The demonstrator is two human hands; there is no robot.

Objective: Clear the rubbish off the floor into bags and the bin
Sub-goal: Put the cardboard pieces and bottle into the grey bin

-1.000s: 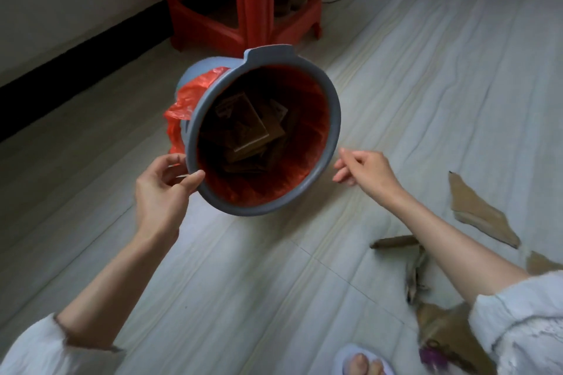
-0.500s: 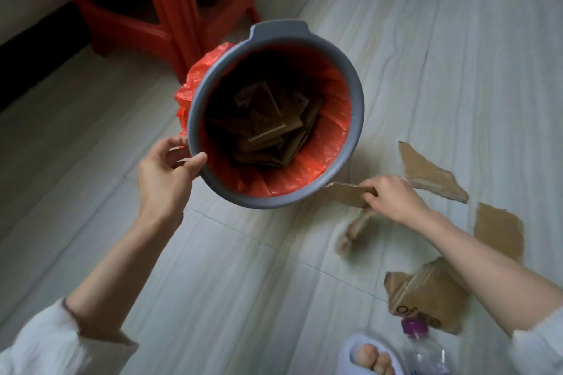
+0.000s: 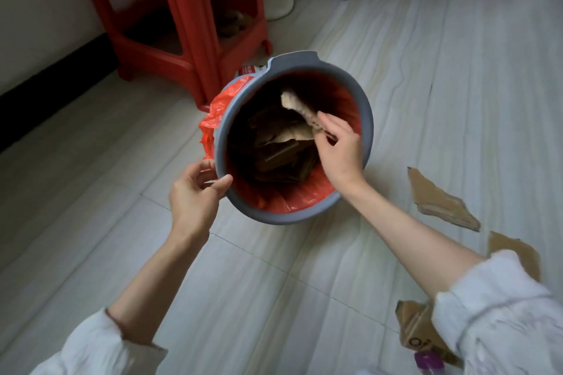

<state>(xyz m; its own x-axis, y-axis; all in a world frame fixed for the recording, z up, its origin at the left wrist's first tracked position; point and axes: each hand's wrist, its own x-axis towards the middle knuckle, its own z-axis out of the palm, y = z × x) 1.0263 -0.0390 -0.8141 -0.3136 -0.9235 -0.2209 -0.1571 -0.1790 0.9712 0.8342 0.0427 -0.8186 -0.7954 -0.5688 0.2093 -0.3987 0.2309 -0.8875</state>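
The round grey plastic bin (image 3: 347, 82), lined with a red plastic bag (image 3: 213, 113), is held tilted above the pale tiled floor (image 3: 457, 85) by the left hand (image 3: 195, 195), whose fingers and thumb are curled round its near-left rim. A torn strip of brown cardboard (image 3: 297, 106), which half a second ago was being lifted from the floor beside the bin, is now pinched by the right hand (image 3: 339, 149) over the bin's mouth, above the cardboard pieces (image 3: 274, 152) already inside. The strip has not yet been released, so this piece is judged nearly binned. At least 3 more torn brown cardboard scraps (image 3: 438, 201) are left on the floor toward its right edge, well apart from the bin, with a purple-capped clear bottle (image 3: 429, 362) at the lower edge. Much of the clearing is therefore judged still outstanding.
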